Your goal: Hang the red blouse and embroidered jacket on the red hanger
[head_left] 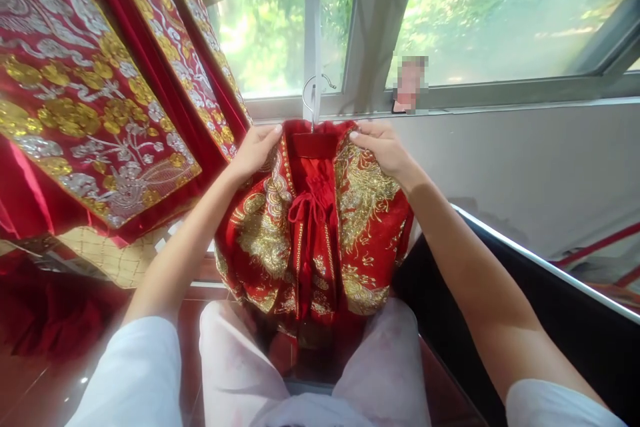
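A red jacket [367, 207] with gold and silver embroidery hangs in front of me on a hanger [309, 101], whose metal hook rises above the collar. My left hand [257, 150] pinches the jacket at its left shoulder, thumb on top. On the other shoulder, my right hand [383, 147] grips the cloth near the collar the same way. The jacket's front is parted, showing red lining and a tied red cord bow [307, 208] in the middle. Its lower edge hangs down between my knees.
Large embroidered red hangings [100, 93] fill the left side. Windows [500, 20] with a grey frame stand ahead, above a pale wall [515, 153]. A black panel with a white edge [460, 307] lies to the right. Dark red cloth [50, 307] is at the lower left.
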Demonstrator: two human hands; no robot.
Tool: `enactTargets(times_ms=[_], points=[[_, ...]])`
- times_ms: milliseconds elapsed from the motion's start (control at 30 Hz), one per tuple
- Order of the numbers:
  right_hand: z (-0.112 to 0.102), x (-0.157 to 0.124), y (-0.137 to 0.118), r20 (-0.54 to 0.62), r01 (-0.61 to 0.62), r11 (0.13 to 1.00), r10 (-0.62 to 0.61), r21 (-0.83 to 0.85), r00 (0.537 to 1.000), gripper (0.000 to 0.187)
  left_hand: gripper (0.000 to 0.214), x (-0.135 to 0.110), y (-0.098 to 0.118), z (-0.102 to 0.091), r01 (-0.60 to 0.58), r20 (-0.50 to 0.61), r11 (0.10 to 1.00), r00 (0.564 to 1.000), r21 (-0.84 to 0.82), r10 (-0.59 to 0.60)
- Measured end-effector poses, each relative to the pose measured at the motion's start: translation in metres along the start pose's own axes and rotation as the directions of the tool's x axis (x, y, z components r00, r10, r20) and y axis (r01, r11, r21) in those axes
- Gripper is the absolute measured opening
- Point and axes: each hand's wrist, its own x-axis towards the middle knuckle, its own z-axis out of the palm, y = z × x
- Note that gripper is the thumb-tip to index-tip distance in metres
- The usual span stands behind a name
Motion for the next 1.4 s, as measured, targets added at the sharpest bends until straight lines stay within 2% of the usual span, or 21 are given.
enactTargets(times_ms=[100, 167, 233, 267, 300, 333, 400, 433, 467, 533, 600, 700, 767, 833, 933, 1033, 1100, 1200, 1267, 1300, 1400], points=[[-0.021, -0.006, 0.011, 0.123, -0.013, 0.993, 0.028, -0.120, 0.992, 0.049, 0.054, -0.012, -0.009, -0.021, -0.030, 0.158, 0.999, 0.987, 0.044, 0.022], [-0.037, -0.013, 0.026, 0.223, -0.048, 0.974, 0.099, -0.221, 0.970, 0.050, 0.051, -0.020, -0.022, -0.037, 0.033, 0.266, 0.991, 0.962, 0.131, -0.067], [-0.044, -0.023, 0.039, 0.216, -0.102, 0.941, 0.178, -0.321, 0.960, 0.053, 0.053, -0.033, -0.034, -0.046, 0.132, 0.204, 0.957, 0.961, 0.257, -0.188], [-0.041, -0.031, 0.042, 0.146, -0.134, 0.917, 0.202, -0.376, 0.968, 0.055, 0.054, -0.042, -0.038, -0.043, 0.171, 0.082, 0.929, 0.975, 0.328, -0.208], [-0.032, -0.041, 0.044, 0.023, -0.169, 0.888, 0.198, -0.428, 0.980, 0.055, 0.053, -0.054, -0.040, -0.034, 0.197, -0.086, 0.896, 0.980, 0.398, -0.177], [-0.018, -0.053, 0.042, -0.135, -0.206, 0.854, 0.161, -0.478, 0.978, 0.055, 0.051, -0.069, -0.040, -0.020, 0.208, -0.268, 0.859, 0.960, 0.468, -0.086], [0.023, -0.082, 0.034, -0.432, -0.265, 0.786, -0.003, -0.559, 0.902, 0.054, 0.049, -0.105, -0.039, 0.024, 0.216, -0.524, 0.783, 0.837, 0.583, 0.159], [0.047, -0.098, 0.031, -0.497, -0.269, 0.747, -0.094, -0.608, 0.863, 0.059, 0.051, -0.124, -0.040, 0.051, 0.212, -0.558, 0.750, 0.793, 0.627, 0.243], [0.071, -0.114, 0.029, -0.500, -0.268, 0.697, -0.148, -0.665, 0.853, 0.071, 0.053, -0.143, -0.043, 0.077, 0.214, -0.555, 0.716, 0.783, 0.664, 0.280], [0.106, -0.142, 0.033, -0.469, -0.289, 0.606, -0.160, -0.741, 0.868, 0.083, 0.058, -0.173, -0.056, 0.120, 0.229, -0.490, 0.657, 0.837, 0.719, 0.245], [0.116, -0.164, 0.045, -0.485, -0.317, 0.578, -0.159, -0.752, 0.860, 0.078, 0.058, -0.191, -0.074, 0.136, 0.324, -0.482, 0.608, 0.869, 0.725, 0.111], [0.085, -0.185, 0.063, -0.535, -0.309, 0.655, -0.172, -0.689, 0.827, 0.073, 0.052, -0.198, -0.095, 0.113, 0.490, -0.548, 0.551, 0.834, 0.675, -0.070], [0.057, -0.194, 0.065, -0.497, -0.270, 0.717, -0.121, -0.642, 0.860, 0.071, 0.047, -0.199, -0.098, 0.092, 0.512, -0.545, 0.539, 0.831, 0.669, -0.113], [0.043, -0.200, 0.060, -0.440, -0.270, 0.752, -0.029, -0.602, 0.898, 0.070, 0.055, -0.203, -0.096, 0.084, 0.475, -0.500, 0.536, 0.859, 0.698, -0.110], [0.054, -0.202, 0.047, -0.379, -0.280, 0.747, 0.041, -0.603, 0.924, 0.063, 0.081, -0.208, -0.093, 0.105, 0.392, -0.406, 0.536, 0.908, 0.747, -0.098], [0.076, -0.201, 0.044, -0.318, -0.254, 0.731, 0.053, -0.633, 0.947, 0.052, 0.072, -0.208, -0.101, 0.129, 0.376, -0.372, 0.544, 0.920, 0.750, -0.123], [0.080, -0.200, 0.049, -0.320, -0.262, 0.740, 0.068, -0.619, 0.945, 0.050, 0.063, -0.206, -0.111, 0.127, 0.414, -0.403, 0.545, 0.903, 0.729, -0.148], [0.070, -0.201, 0.057, -0.360, -0.312, 0.760, 0.111, -0.570, 0.926, 0.055, 0.049, -0.209, -0.119, 0.103, 0.505, -0.467, 0.560, 0.856, 0.657, -0.223], [0.066, -0.200, 0.054, -0.338, -0.322, 0.776, 0.149, -0.542, 0.929, 0.061, 0.031, -0.215, -0.109, 0.088, 0.508, -0.469, 0.633, 0.848, 0.585, -0.247], [0.068, -0.198, 0.049, -0.307, -0.309, 0.794, 0.162, -0.524, 0.938, 0.064, 0.023, -0.218, -0.097, 0.084, 0.458, -0.447, 0.703, 0.867, 0.545, -0.219], [0.090, -0.184, 0.025, -0.193, -0.220, 0.870, 0.147, -0.442, 0.970, 0.066, 0.011, -0.220, -0.043, 0.089, 0.126, -0.369, 0.904, 0.928, 0.409, 0.038]])
